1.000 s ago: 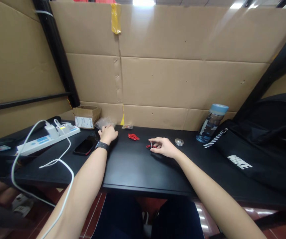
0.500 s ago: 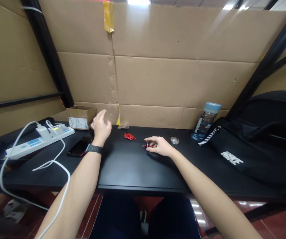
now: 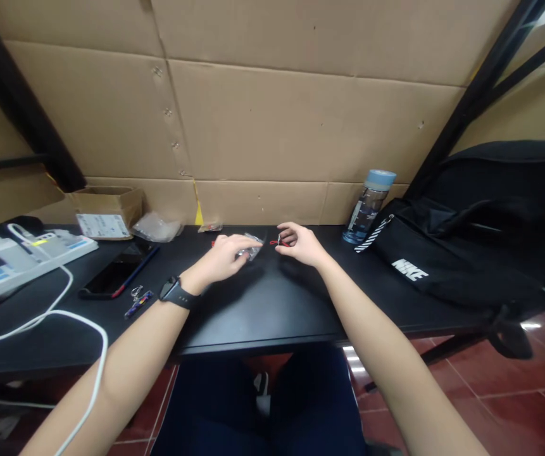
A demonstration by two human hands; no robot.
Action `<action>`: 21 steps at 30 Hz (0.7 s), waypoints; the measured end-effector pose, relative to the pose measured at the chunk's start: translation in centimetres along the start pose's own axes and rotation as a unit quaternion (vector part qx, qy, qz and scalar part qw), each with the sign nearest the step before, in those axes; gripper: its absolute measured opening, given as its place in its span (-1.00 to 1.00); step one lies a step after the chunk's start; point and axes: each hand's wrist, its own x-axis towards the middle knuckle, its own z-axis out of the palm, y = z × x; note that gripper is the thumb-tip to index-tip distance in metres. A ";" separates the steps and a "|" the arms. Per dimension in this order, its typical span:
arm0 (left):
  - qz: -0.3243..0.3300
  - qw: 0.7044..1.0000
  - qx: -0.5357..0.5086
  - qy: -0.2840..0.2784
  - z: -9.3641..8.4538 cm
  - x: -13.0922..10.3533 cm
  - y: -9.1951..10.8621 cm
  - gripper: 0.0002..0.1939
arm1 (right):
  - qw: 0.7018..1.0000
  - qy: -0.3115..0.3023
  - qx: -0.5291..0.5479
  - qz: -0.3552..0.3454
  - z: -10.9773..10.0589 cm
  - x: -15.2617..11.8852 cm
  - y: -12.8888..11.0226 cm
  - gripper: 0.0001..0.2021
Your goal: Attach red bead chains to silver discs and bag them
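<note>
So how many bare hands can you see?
2. The left hand, with a black wristwatch, holds a small clear plastic packet; to its right, the right hand holds a small red-looped item.

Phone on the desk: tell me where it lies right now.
In the head view, the phone lies on the person's left, between the white power strip and the keychain, in front of the small cardboard box.

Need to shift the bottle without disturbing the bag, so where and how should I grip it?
I'd take the bottle around its body, just below the blue lid, coming from its left and front. It stands upright and looks roughly cylindrical, so fingers should wrap well; the cardboard rises behind and the black bag crowds its right side.
</note>
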 end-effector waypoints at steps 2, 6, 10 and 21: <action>0.022 0.997 -0.044 -0.051 0.9 -0.1 0.5 -0.50 | 0.999 0.018 0.024 0.010 -0.9 0.0 0.2 -0.43; 0.014 0.992 -0.093 -0.080 2.1 -0.1 0.9 -0.41 | 0.998 0.030 0.046 0.013 -1.9 -0.1 0.3 -0.44; -0.010 0.997 -0.054 -0.062 2.6 0.1 0.9 -0.56 | 0.999 0.030 0.024 0.004 -2.2 -0.1 0.5 -0.43; -0.005 0.979 0.059 -0.196 3.0 -0.4 0.4 -0.50 | 0.990 -0.116 -0.072 -0.028 -2.3 -0.9 -1.8 -0.72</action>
